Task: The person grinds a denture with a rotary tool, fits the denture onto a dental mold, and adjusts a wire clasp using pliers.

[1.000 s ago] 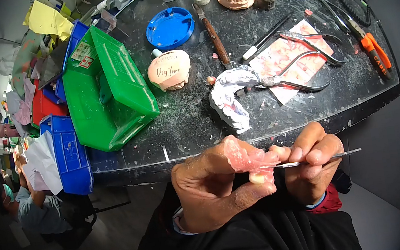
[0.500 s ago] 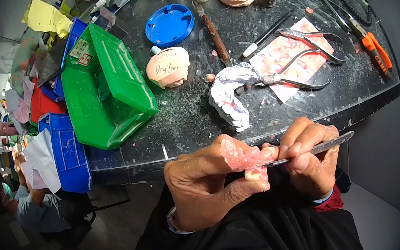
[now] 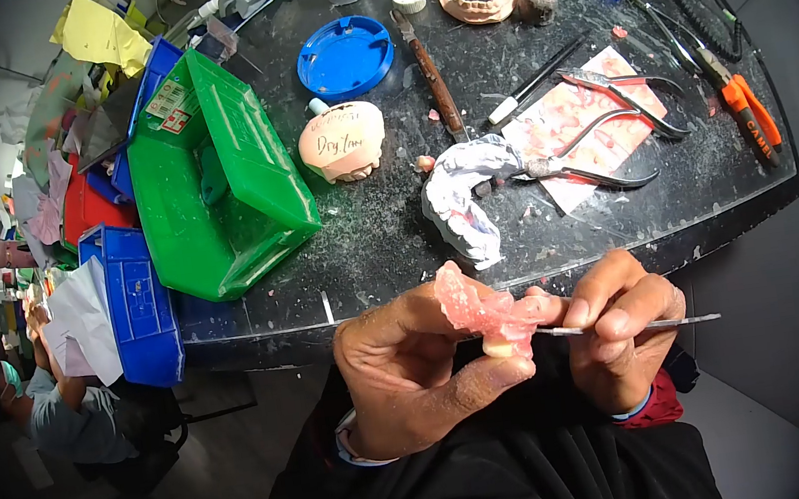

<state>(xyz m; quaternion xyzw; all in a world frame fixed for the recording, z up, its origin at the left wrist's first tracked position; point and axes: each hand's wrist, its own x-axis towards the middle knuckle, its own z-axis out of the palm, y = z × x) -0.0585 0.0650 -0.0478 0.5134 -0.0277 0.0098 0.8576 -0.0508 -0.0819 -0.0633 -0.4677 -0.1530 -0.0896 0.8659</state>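
Note:
My left hand [image 3: 404, 375] pinches a pink wax denture piece [image 3: 480, 308] between thumb and fingers, in front of the bench edge. A pale tooth shows at its lower side, just above my thumb. My right hand [image 3: 621, 321] is closed around a thin metal wax knife [image 3: 688, 320], held roughly level. The knife's tip reaches the right side of the pink wax. Whether it cuts in or only touches, I cannot tell. Beyond my hands, a white arch-shaped mould [image 3: 461, 216] lies on the bench.
A green bin [image 3: 256, 157] and a blue bin [image 3: 144, 313] stand left. Across the black bench [image 3: 368, 243] lie a labelled plaster model [image 3: 343, 142], a blue lid [image 3: 344, 58], a wooden-handled knife [image 3: 433, 83], pliers [image 3: 601, 172] and orange-handled pliers [image 3: 750, 112]. A co-worker [image 3: 78, 413] sits far left.
The wax piece has tilted up in my left hand and shows more of its surface. The knife has turned, its right end dropping from slanting upward to nearly level.

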